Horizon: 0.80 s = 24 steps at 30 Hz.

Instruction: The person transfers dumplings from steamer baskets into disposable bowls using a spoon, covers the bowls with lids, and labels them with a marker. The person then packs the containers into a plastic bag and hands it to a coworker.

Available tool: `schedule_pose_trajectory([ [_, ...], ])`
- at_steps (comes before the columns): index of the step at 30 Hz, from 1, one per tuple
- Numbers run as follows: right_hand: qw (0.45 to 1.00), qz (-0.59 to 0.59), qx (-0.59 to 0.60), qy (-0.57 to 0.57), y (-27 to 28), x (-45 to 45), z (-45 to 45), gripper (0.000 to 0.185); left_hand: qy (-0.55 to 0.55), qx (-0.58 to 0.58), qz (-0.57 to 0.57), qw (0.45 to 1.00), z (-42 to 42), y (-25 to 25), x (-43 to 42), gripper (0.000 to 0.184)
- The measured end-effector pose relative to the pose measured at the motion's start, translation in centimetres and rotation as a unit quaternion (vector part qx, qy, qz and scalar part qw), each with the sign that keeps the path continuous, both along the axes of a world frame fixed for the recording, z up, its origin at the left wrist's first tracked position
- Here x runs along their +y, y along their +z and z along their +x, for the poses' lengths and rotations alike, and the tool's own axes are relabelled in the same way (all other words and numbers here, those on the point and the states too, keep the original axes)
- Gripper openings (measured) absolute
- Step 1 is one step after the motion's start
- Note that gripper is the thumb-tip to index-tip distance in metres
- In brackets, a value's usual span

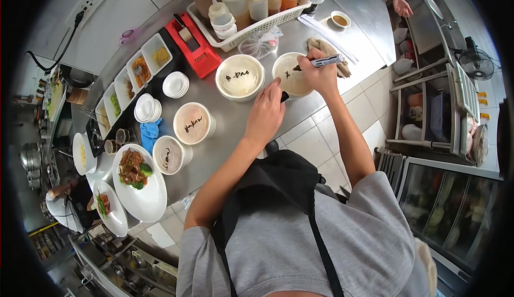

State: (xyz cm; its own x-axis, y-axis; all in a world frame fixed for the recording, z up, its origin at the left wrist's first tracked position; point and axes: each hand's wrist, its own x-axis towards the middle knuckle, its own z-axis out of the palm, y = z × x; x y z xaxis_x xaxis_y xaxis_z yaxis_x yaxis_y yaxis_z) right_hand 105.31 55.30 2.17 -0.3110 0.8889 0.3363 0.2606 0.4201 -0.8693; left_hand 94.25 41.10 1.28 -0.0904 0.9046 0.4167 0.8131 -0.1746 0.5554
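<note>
My right hand (321, 76) grips a marker pen (326, 61), its tip down at the lid of a round tub (288, 83). Some dark writing shows on that lid, partly covered by my fingers. Against the near left rim of the same tub rests my left hand (267, 108), closed around a black marker cap (284, 97). Just left stands a second round tub (241, 85) with black handwriting on its lid. Two more lettered tubs, a pinkish one (194, 128) and a smaller one (169, 155), sit further left on the steel counter (225, 120).
A white basket (257, 32) of sauce bottles stands behind the tubs, near a red dispenser (193, 45). A brown cloth (337, 56) and sauce dish (340, 19) lie right. Left are food trays (140, 71) and a plated dish (152, 192). Another person's hand (401, 5) shows top right.
</note>
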Motion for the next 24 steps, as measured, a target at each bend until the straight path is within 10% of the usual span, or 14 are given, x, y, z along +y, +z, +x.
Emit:
schedule_pose_trajectory([
  [24,0.996,-0.012,-0.009,-0.088,-1.0,1.0,2.0,0.022,0.015,-0.013,0.007,1.0,0.2,-0.2,-0.1,0.054],
])
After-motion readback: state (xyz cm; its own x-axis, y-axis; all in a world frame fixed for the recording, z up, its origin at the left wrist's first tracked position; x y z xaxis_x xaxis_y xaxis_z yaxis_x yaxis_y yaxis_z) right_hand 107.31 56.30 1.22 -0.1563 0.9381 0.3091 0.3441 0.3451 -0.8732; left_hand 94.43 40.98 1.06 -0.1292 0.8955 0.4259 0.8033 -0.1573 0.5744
